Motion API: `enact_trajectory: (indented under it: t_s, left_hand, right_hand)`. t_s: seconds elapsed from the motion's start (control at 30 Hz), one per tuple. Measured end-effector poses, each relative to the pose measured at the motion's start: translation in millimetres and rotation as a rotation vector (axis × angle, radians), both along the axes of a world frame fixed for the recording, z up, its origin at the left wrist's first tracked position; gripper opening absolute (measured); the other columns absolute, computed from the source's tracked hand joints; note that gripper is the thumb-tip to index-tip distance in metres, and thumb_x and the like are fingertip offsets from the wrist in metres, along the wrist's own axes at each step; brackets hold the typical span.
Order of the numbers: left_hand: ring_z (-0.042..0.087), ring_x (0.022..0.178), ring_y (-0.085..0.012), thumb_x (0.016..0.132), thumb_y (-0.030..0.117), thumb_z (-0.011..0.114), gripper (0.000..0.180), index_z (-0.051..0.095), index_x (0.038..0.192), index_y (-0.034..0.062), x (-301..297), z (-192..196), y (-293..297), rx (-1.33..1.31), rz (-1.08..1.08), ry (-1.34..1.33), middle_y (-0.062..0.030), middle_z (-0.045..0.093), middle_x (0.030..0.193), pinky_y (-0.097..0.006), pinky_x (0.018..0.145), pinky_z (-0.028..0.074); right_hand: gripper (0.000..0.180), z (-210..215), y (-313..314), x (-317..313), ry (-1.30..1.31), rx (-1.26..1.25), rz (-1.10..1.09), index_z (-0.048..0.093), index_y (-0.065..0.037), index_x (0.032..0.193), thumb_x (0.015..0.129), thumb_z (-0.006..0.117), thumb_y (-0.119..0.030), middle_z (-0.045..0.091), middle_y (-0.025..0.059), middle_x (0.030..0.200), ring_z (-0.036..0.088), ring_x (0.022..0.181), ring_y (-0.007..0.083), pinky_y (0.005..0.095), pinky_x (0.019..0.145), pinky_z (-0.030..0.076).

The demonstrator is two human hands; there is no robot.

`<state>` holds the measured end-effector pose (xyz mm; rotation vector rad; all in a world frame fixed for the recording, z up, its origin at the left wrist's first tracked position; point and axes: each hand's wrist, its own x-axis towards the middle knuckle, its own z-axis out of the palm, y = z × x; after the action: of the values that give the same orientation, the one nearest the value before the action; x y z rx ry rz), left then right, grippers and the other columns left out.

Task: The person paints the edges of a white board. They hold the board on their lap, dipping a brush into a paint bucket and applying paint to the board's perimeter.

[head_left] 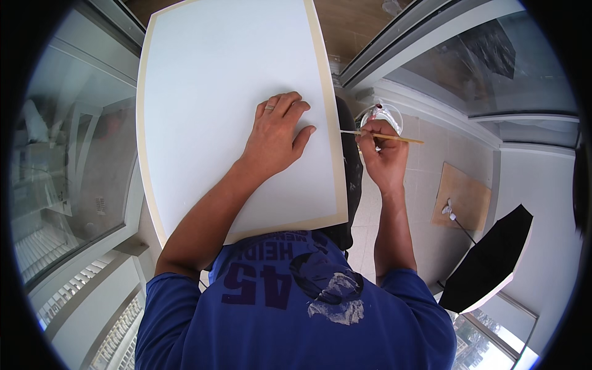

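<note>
A large white board (203, 80), with beige tape along its edges, lies before me and reaches back from my chest. My left hand (277, 129) rests on its surface right of the middle, fingers spread and slightly bent, holding nothing; a ring shows on one finger. Just off the board's right edge, my right hand (383, 151) pinches a thin paintbrush (404, 140) with a light wooden handle. The brush lies nearly level, its pale tip pointing left toward the taped edge. Partly hidden behind that hand is a clear round container (393, 114) with something reddish in it.
Under the board's right side is a dark seat or support (353, 179). A black umbrella-shaped light (490, 259) stands at the lower right, near a brown sheet (472, 191) on the tiled floor. Glass panels (80, 160) flank the left; a window frame (431, 49) runs along the right.
</note>
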<state>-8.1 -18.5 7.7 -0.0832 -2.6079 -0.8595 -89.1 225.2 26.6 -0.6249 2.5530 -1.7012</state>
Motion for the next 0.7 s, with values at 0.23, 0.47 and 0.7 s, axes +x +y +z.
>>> enact_trajectory:
  t_s: [0.23,0.47,0.7]
  left_hand:
    - [0.059,0.136,-0.0349,0.095,0.016,0.082,0.036,0.07,0.127,0.0046,-1,0,1,0.02,-0.009,0.005,-0.0144,0.064,0.14,-0.052,0.114,0.043]
    - [0.058,0.134,-0.0349,0.093,0.015,0.083,0.038,0.069,0.126,0.0045,0,-1,0,0.001,0.002,0.012,-0.0136,0.063,0.139,-0.052,0.113,0.043]
    - [0.059,0.135,-0.0342,0.095,0.017,0.082,0.037,0.069,0.127,0.005,-1,-1,1,-0.001,-0.004,-0.003,-0.014,0.064,0.141,-0.052,0.113,0.043]
  right_hand:
    - [0.006,-1,-4,-2,0.009,-0.005,-0.004,0.074,0.002,0.099,0.094,0.07,0.001,0.071,0.0039,0.081,0.067,0.071,0.0079,0.0254,0.063,0.054]
    - [0.004,12,4,7,0.025,0.172,0.038,0.072,0.001,0.095,0.092,0.069,0.002,0.07,0.0039,0.08,0.065,0.068,0.0075,0.0254,0.061,0.052]
    - [0.006,4,-4,1,0.012,-0.025,0.002,0.072,0.0,0.099,0.094,0.069,0.002,0.07,0.0042,0.08,0.066,0.07,0.0078,0.0257,0.063,0.052]
